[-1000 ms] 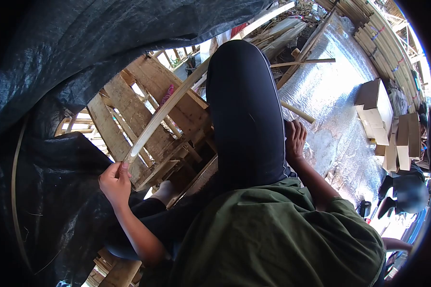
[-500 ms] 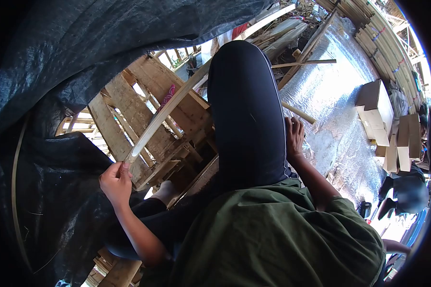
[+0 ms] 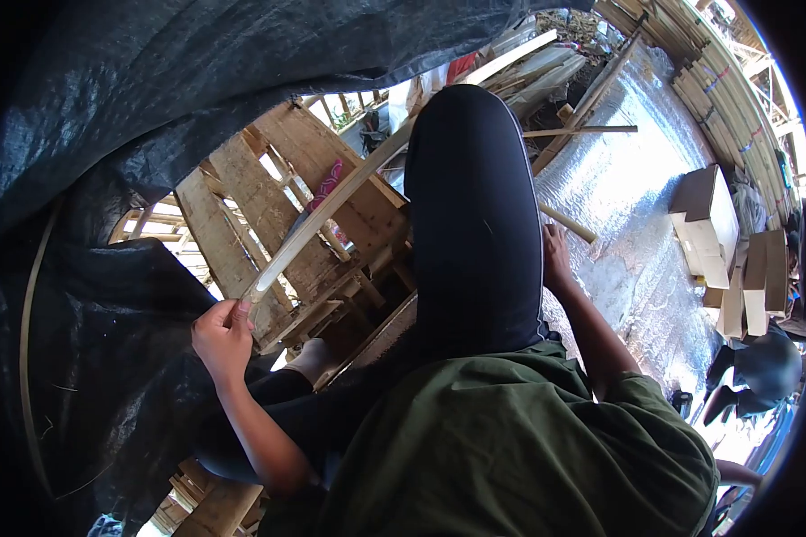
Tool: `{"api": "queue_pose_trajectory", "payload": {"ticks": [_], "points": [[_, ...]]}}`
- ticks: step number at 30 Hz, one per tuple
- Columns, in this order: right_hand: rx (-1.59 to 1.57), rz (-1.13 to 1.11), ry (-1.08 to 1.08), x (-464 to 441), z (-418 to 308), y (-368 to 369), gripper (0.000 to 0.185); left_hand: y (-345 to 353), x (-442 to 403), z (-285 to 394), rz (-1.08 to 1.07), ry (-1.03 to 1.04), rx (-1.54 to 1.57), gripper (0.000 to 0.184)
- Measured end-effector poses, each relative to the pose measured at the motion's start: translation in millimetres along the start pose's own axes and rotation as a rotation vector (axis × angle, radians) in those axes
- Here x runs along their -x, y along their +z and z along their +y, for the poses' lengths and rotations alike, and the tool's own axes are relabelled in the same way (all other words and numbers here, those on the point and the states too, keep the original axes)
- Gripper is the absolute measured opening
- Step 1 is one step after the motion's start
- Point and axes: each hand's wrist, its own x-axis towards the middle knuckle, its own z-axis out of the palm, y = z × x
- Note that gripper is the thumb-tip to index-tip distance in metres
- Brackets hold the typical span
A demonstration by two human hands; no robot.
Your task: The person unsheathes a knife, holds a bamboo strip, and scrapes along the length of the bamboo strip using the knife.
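Okay, left hand (image 3: 225, 333), 8 o'clock, clamped on strip (image 3: 306, 236) end; right hand (image 3: 556, 258), 3 o'clock, beside raised leg (image 3: 475, 215), can't tell grip.

Silver-sheeted floor (image 3: 625, 192) | cardboard box (image 3: 703, 240) resting near its edge

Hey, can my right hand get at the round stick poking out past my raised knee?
Probably yes. Your right hand is beside your raised knee, close to the round stick, and nothing shows between them. The knee hides part of the hand, though, so I can't tell its grip.
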Motion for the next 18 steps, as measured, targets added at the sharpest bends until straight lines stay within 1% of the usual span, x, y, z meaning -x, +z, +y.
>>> {"api": "queue_pose_trajectory", "payload": {"ticks": [1,4,5,6,7,8,9,10,11,12,13,15,16,17,18], "points": [[0.0,0.0,-0.011,-1.5,7.7,0.4,0.058,-0.9,0.1,-1.0,0.01,-0.006,0.0,0.03],[0.237,-0.188,-0.276,-6.8,32.6,12.0,0.058,-4.5,-0.3,-4.5,0.015,-0.05,-0.03,0.03],[0.095,-0.294,-0.302,-9.4,21.8,-6.0,0.044,-6.8,-1.1,-5.4,0.014,-0.071,-0.051,0.03],[0.108,-0.447,-0.181,-21.4,54.4,5.0,0.026,-9.4,-1.1,-6.7,0.012,-0.094,-0.073,0.03],[0.371,-0.53,-0.185,-22.1,-33.2,-80.8,0.013,-11.0,-1.6,-9.2,0.027,-0.107,-0.074,0.03],[0.194,-0.366,0.139,-25.2,-50.0,-101.6,0.013,-12.1,-1.9,-12.6,0.042,-0.116,-0.081,0.029],[0.348,-0.187,0.05,-22.7,-118.5,-152.8,0.01,-14.7,-2.2,-15.3,0.056,-0.125,-0.089,0.027],[0.382,-0.044,-0.009,-28.8,-159.9,-182.1,0.007,-17.3,-3.4,-15.2,0.072,-0.138,-0.093,0.027],[0.295,0.135,-0.095,-32.5,-205.8,-204.4,0.005,-19.4,-4.3,-13.7,0.076,-0.145,-0.098,0.026],[0.183,0.262,-0.277,-38.9,-236.3,-214.8,0.005,-22.3,-4.5,-13.5,0.08,-0.152,-0.104,0.024],[0.08,0.27,-0.38,-46.1,-267.1,-217.9,0.005,-22.8,-4.6,-18.1,0.097,-0.163,-0.113,0.019],[0.055,0.104,-0.77,-65.8,-311.2,-199.2,0.006,-23.8,-3.4,-26.6,0.134,-0.186,-0.119,0.019],[0.189,-0.08,-0.863,-71.1,-338.6,-186.9,0.008,-25.4,-2.5,-30.4,0.153,-0.196,-0.122,0.018],[0.339,-0.353,-0.812,-82.2,-369.1,-164.8,0.01,-27.8,-1.6,-33.3,0.144,-0.223,-0.117,0.016],[0.407,-0.319,-1.009,-97.3,-378.8,-135.7,0.013,-30.2,1.0,-36.3,0.162,-0.236,-0.12,0.016]]}}
